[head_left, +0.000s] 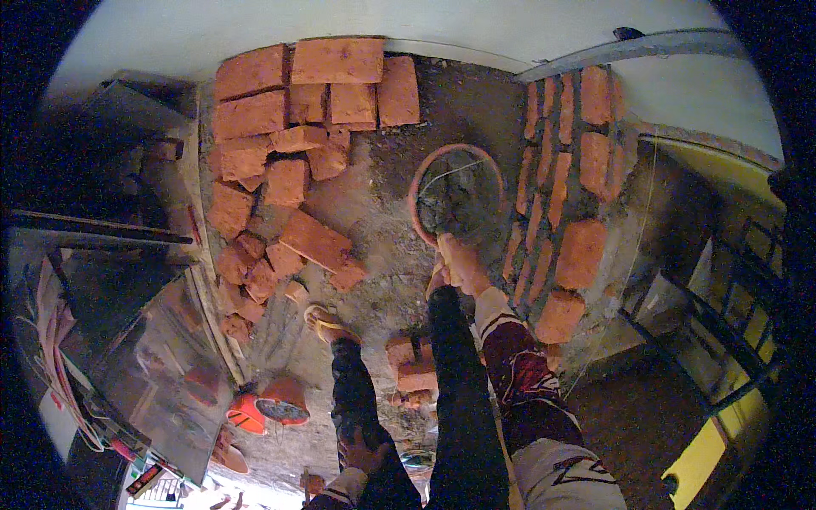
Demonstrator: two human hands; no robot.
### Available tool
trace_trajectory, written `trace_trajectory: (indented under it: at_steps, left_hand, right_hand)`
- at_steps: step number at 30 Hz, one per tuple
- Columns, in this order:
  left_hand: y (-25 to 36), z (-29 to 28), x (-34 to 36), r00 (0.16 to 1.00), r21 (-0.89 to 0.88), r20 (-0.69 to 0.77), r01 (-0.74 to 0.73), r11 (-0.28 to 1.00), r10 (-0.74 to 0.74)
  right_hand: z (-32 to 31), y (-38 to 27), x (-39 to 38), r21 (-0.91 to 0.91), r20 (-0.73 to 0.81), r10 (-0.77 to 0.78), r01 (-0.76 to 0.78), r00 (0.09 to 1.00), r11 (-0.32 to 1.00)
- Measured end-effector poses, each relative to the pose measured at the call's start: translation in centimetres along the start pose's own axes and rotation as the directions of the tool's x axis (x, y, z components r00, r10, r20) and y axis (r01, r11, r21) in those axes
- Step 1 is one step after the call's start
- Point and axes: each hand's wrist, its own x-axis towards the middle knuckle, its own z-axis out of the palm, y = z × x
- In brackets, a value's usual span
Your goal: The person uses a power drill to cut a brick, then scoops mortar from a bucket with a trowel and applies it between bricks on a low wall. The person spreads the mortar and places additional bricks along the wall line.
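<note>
A round orange-rimmed pan (413,197) sits on the ground ahead of me, with grey wet mortar (459,191) inside and a thin pale line or wire across its top. My right hand (463,265) reaches down to the pan's near rim, its fingers closed at the edge; the fingertips are partly hidden. Beside that hand is my right foot, mostly covered by the arm. My left hand (364,452) rests on my left knee, fingers spread over the dark trousers and holding nothing.
Loose red bricks (314,238) lie piled to the left. A low brick course with mortar joints (580,242) stands right of the pan. Orange buckets (282,401) are at lower left, a black metal frame (722,314) at right. My left foot wears a sandal (327,321).
</note>
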Motion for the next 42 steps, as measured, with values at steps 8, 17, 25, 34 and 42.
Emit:
trace_trajectory:
  at_steps: [8, 17, 25, 34, 42]
  left_hand:
    - [2.5, -3.2, -1.3, 0.986, 0.053, 0.045, 0.157, 0.986, -0.159]
    - [4.5, -5.7, 0.9, 0.965, 0.131, 0.105, 0.227, 0.965, -0.241]
    - [5.4, -6.1, 1.1, 0.957, 0.220, 0.090, 0.251, 0.943, -0.276]
    - [4.0, -3.7, 1.8, 0.953, 0.197, 0.018, 0.294, 0.935, -0.303]
    - [5.5, -6.2, 0.5, 0.967, 0.283, 0.026, 0.235, 0.930, -0.252]
  right_hand:
    - [0.0, -1.1, -2.1, 0.454, 0.023, 0.174, -0.165, 0.985, 0.875]
    - [-1.1, -6.5, -9.0, -0.883, -0.262, -0.415, -0.043, 0.871, 0.467]
    - [-4.7, -6.0, -9.7, -0.939, -0.308, -0.234, -0.255, 0.922, 0.232]
    - [0.0, -3.7, 0.7, -0.852, 0.009, -0.738, 0.391, 0.674, 0.347]
    - [-1.9, -2.0, -2.4, -0.127, -0.140, -0.133, 0.115, 0.981, 0.985]
